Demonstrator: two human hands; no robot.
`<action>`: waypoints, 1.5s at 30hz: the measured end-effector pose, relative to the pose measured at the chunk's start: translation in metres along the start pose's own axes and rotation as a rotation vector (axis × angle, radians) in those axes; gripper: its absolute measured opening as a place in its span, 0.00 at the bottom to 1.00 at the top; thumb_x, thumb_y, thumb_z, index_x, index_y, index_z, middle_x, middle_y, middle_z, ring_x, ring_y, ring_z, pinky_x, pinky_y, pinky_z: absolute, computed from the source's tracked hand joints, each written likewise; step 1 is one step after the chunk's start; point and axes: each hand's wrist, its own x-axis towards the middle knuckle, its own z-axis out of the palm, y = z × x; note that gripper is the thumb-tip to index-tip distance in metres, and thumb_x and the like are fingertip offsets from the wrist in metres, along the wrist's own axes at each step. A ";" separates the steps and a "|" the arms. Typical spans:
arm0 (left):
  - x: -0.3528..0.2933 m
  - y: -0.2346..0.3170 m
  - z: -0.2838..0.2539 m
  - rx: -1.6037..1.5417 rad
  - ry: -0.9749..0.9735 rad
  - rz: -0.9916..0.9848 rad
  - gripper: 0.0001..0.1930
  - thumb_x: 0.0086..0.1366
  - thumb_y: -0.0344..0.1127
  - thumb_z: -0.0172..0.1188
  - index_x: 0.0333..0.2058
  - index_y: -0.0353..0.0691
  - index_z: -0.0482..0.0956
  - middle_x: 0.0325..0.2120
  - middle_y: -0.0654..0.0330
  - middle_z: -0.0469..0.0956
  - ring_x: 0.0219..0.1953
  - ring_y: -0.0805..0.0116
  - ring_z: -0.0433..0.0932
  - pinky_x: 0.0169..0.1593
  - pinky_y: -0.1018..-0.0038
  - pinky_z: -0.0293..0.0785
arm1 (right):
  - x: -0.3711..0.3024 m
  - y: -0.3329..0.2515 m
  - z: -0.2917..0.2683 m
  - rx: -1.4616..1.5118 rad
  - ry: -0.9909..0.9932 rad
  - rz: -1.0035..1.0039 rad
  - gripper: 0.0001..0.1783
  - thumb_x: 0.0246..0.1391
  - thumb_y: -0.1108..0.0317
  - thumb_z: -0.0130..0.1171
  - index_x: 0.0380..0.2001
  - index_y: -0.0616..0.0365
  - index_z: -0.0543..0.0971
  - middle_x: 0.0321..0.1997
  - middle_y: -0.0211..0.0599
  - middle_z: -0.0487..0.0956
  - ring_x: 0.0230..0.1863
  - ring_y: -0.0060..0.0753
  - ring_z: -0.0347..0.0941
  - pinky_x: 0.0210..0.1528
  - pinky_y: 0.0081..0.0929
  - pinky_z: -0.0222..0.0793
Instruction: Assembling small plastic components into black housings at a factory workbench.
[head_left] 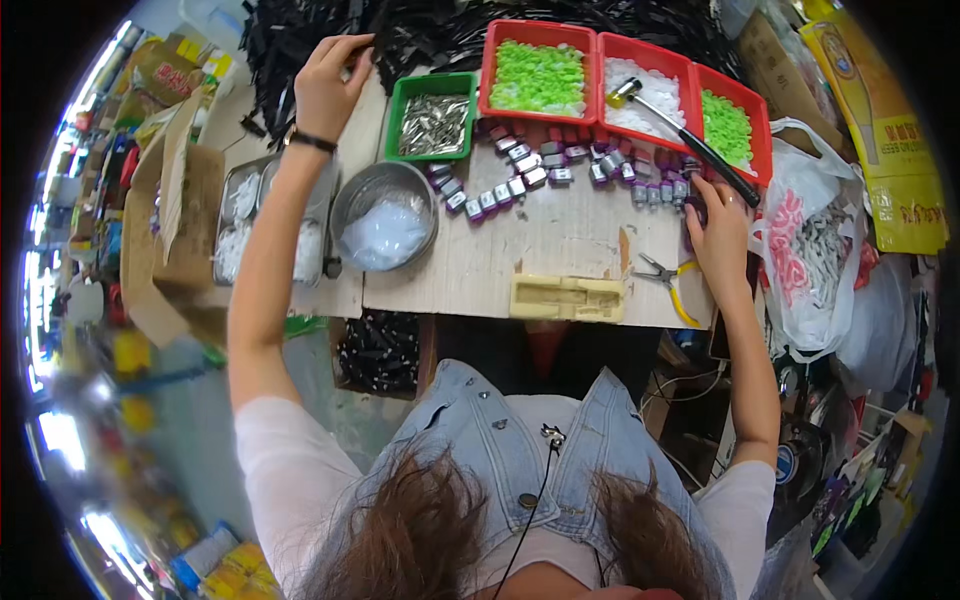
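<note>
At the bench, my left hand (330,85) reaches to the far edge and pinches into the heap of black strips (300,35), fingers curled together on what seems to be one strip, though I cannot tell how firmly. Below my wrist sit two steel trays (240,215) and a steel bowl (385,225) of clear bits, the bowl touching the trays' right side. Beside them stands a green bin (435,120) of metal pins, then three red bins (540,75) of green and white caps along the back. A curved row of small purple-and-silver parts (560,170) crosses the board, and a hammer (680,135) lies slanted over the red bins, its grip pointing at my right hand (715,235). That hand is curled at the row's right end on a dark purple part (697,208); I cannot tell how tightly. Yellow pliers (670,280) lie just beside it, near the board's right edge.

I judge that a tug on the tangled strips could drag others onto the pins, and my right wrist could knock the pliers off. Open room lies mid-board, above the yellow block (567,298) at the front edge.
</note>
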 end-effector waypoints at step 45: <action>-0.033 -0.084 0.032 0.422 -0.351 -0.554 0.14 0.49 0.46 0.66 0.32 0.44 0.84 0.30 0.54 0.83 0.35 0.55 0.82 0.44 0.66 0.77 | -0.033 -0.073 0.034 0.457 -0.116 -0.203 0.14 0.44 0.73 0.68 0.37 0.57 0.82 0.32 0.39 0.80 0.29 0.32 0.76 0.34 0.24 0.71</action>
